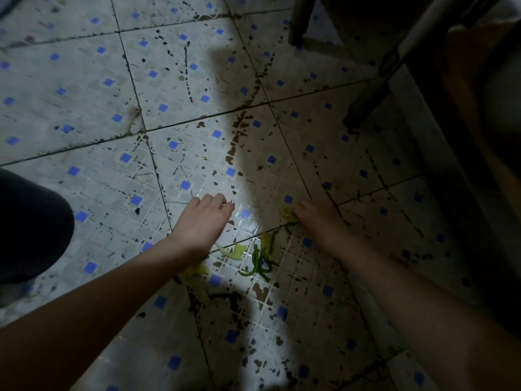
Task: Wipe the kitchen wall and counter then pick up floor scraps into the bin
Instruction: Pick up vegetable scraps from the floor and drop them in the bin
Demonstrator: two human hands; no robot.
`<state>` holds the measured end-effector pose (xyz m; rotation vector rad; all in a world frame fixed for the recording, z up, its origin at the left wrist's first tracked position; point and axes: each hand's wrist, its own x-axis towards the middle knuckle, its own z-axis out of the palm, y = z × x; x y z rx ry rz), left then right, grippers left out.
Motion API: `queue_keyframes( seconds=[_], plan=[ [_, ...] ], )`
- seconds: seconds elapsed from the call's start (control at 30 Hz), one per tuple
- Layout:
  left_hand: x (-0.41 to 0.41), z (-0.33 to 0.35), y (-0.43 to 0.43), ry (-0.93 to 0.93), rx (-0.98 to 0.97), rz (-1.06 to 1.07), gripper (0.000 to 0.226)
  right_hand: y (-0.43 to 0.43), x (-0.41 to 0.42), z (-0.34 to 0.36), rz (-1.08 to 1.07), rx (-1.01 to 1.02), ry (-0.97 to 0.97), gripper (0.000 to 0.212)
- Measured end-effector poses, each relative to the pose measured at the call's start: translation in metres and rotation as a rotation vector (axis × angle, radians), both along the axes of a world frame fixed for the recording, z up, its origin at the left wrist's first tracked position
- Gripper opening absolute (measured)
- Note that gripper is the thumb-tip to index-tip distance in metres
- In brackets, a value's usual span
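On the floor, near centre: vegetable scraps lie loose on a white tiled floor [84, 80] with small blue squares and many dark chips and stains.
Scrap look: a pale leaf piece [234, 251], flat and ragged; a tangle of thin dark green strips [258, 264]; a pale peel [267, 244], curled, touching the strips' far end; a yellowish scrap [197, 270], blurred, partly under the left wrist.
Held scrap: a yellow-green scrap [287, 213], crumpled, at the right hand's tips, down at the floor.
Right hand [318, 218]: in shadow, fingers curled round the yellow-green scrap, pinching it.
Left hand [207, 221]: palm down, fingers loosely bent toward the tiles, nothing seen in them; whether the tips touch the floor I cannot tell.
Scraps relative to fingers: the leaf piece, strips and peel lie between the two forearms, just near of both hands; the leaf piece is just beside the left wrist.
Edges, right: a dark furniture leg [366, 104] stands far right of the right hand, well apart; a second leg [296, 24] is farther off; deep shadow fills the right side.
Edges, left: a knee in dark cloth [28, 221] is well apart from the left hand.
Open room: bare tile stretches far and left of the hands.
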<state>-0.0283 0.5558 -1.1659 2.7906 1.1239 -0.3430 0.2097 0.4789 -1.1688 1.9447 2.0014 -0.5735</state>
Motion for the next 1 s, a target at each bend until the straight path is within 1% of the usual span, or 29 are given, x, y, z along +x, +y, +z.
queue_keyframes(
  seconds=[0.13, 0.23, 0.37, 0.5, 0.6, 0.63, 0.67, 0.73, 0.77, 0.83, 0.93, 1.0],
  plan=[
    [-0.014, 0.0, -0.007, 0.023, 0.022, 0.003, 0.03, -0.008, -0.008, -0.001, -0.063, 0.037, 0.051, 0.04],
    [-0.025, 0.003, -0.015, 0.04, 0.001, 0.016, 0.026, -0.014, -0.011, 0.002, -0.074, 0.103, 0.076, 0.042],
    [-0.041, 0.007, -0.021, 0.071, -0.021, 0.039, 0.034, -0.016, -0.02, 0.011, -0.077, 0.158, 0.079, 0.03],
    [-0.057, 0.011, -0.027, 0.085, -0.021, 0.05, 0.037, -0.016, -0.032, 0.024, -0.118, 0.15, 0.13, 0.037],
    [-0.066, 0.009, -0.033, 0.072, -0.055, 0.061, 0.038, -0.017, -0.039, 0.03, -0.104, 0.138, 0.158, 0.031],
    [-0.07, 0.007, -0.037, 0.07, -0.095, 0.072, 0.043, -0.018, -0.04, 0.031, -0.099, 0.136, 0.157, 0.029],
    [-0.073, 0.005, -0.04, 0.083, -0.147, 0.079, 0.053, -0.019, -0.04, 0.033, -0.103, 0.133, 0.156, 0.029],
    [-0.076, 0.002, -0.046, 0.138, -0.24, 0.071, 0.074, -0.02, -0.041, 0.036, -0.12, 0.124, 0.171, 0.034],
    [-0.077, 0.0, -0.048, 0.151, -0.26, 0.059, 0.078, -0.021, -0.041, 0.039, -0.122, 0.116, 0.178, 0.037],
    [-0.075, -0.002, -0.052, 0.131, -0.257, 0.027, 0.079, -0.021, -0.043, 0.044, -0.119, 0.101, 0.178, 0.037],
    [-0.073, -0.003, -0.058, 0.073, -0.272, 0.007, 0.073, -0.02, -0.049, 0.049, -0.103, 0.095, 0.155, 0.029],
    [-0.075, -0.004, -0.061, 0.059, -0.302, 0.009, 0.074, -0.019, -0.053, 0.053, -0.091, 0.091, 0.154, 0.024]
  ],
)
